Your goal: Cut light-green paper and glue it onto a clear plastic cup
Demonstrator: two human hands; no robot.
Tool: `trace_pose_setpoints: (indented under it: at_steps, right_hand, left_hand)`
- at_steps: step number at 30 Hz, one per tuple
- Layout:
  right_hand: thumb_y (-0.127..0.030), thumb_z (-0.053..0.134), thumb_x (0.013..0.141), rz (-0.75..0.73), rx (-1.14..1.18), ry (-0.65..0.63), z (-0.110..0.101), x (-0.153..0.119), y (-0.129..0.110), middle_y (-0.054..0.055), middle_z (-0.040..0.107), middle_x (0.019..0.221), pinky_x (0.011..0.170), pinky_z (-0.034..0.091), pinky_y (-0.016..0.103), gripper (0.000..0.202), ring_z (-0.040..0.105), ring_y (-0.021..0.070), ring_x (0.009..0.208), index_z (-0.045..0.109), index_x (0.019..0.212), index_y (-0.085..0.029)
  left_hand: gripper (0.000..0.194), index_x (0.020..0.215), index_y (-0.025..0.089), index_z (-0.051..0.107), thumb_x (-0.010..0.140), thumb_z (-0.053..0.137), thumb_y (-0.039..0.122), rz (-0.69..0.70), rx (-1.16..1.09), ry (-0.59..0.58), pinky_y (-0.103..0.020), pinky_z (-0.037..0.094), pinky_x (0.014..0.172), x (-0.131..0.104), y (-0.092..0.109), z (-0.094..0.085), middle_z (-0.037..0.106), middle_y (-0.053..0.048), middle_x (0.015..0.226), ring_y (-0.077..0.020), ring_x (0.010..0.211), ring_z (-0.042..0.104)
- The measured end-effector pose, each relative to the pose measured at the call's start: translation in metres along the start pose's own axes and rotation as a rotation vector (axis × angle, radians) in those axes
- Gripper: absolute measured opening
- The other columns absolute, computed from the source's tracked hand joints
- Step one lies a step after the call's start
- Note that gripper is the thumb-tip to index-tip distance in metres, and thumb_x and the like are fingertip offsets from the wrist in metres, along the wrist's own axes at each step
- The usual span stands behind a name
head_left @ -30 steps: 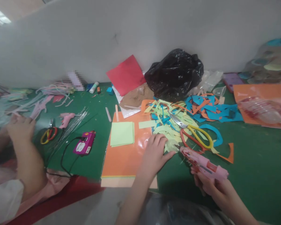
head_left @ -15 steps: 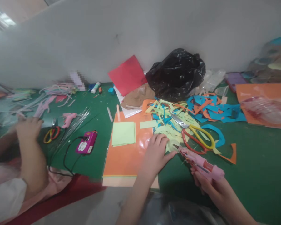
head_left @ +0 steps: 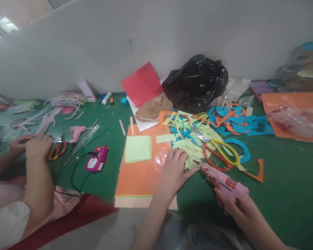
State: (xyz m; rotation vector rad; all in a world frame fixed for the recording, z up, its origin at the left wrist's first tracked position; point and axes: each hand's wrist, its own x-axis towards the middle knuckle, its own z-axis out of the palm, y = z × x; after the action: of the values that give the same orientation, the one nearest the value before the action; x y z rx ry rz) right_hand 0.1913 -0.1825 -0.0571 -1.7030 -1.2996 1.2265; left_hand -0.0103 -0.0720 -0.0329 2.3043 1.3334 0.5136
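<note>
My right hand (head_left: pixel 234 205) is wrapped round a pink hot glue gun (head_left: pixel 224 178). The gun's metal nozzle points left, onto or just over a small pale green round piece (head_left: pixel 191 161). With thumb and fingers, my left hand (head_left: pixel 175 166) steadies that round piece at its left side; the exact finger contact is partly hidden. Beside the gun lie scissors (head_left: pixel 221 152) with one yellow and one red handle, blades pointing up-left over a heap of pale green paper scraps (head_left: pixel 190 130). Under my left wrist is a stack of orange sheets (head_left: pixel 138 178) in a clear sleeve.
A pad of light green squares (head_left: pixel 137 148) rests on the orange sheets. Behind are a black plastic bag (head_left: pixel 197 83), red paper (head_left: pixel 143 83) and blue scraps (head_left: pixel 240 121). At left, a co-worker's hands (head_left: pixel 39 146) are near another pink glue gun (head_left: pixel 77 133) and a purple box (head_left: pixel 96 159).
My hands, the glue gun and the round piece stay almost still. The co-worker's hands at left have shifted slightly right and down.
</note>
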Motion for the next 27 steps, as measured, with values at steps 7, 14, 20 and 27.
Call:
trace_pose_setpoints:
  at_steps: [7, 14, 20, 27]
  right_hand:
    - [-0.058, 0.053, 0.092, -0.044, -0.021, 0.007, -0.0004, 0.0023, 0.002, -0.002, 0.046, 0.051, 0.046, 0.035, 0.026, 0.047, 0.043, 0.0139, 0.047, 0.056, 0.062, -0.022]
    - [-0.053, 0.055, 0.093, -0.079, -0.012, 0.017, 0.0003, 0.0038, 0.0018, -0.002, 0.048, 0.053, 0.047, 0.036, 0.026, 0.043, 0.044, 0.0136, 0.049, 0.052, 0.063, -0.022]
    - [-0.053, 0.056, 0.092, -0.087, -0.01, 0.032, 0.0007, 0.004, -0.0023, -0.001, 0.051, 0.054, 0.047, 0.037, 0.025, 0.043, 0.044, 0.0139, 0.05, 0.053, 0.061, -0.022]
    - [-0.058, 0.058, 0.089, -0.087, -0.001, 0.006, -0.002, 0.0036, -0.0052, 0.001, 0.054, 0.056, 0.046, 0.04, 0.025, 0.042, 0.046, 0.015, 0.051, 0.066, 0.071, -0.021]
  left_hand:
    - [0.034, 0.114, 0.022, 0.054, 0.091, 0.066, 0.044, 0.003, -0.012, 0.001, -0.046, 0.045, 0.105, -0.0001, -0.0007, 0.0001, 0.059, -0.007, 0.125, -0.0268, 0.123, 0.05]
    - [0.036, 0.114, 0.021, 0.054, 0.09, 0.067, 0.044, 0.008, 0.005, 0.001, -0.045, 0.046, 0.104, 0.0001, -0.0005, 0.0002, 0.06, -0.008, 0.123, -0.0267, 0.122, 0.051]
    - [0.036, 0.115, 0.02, 0.054, 0.09, 0.068, 0.043, 0.001, 0.004, 0.001, -0.045, 0.045, 0.106, 0.0005, -0.0006, 0.0005, 0.06, -0.008, 0.124, -0.0269, 0.123, 0.05]
    - [0.035, 0.113, 0.02, 0.055, 0.089, 0.068, 0.042, 0.003, 0.002, 0.009, -0.045, 0.045, 0.105, 0.0006, -0.0002, 0.0003, 0.06, -0.008, 0.123, -0.0273, 0.122, 0.051]
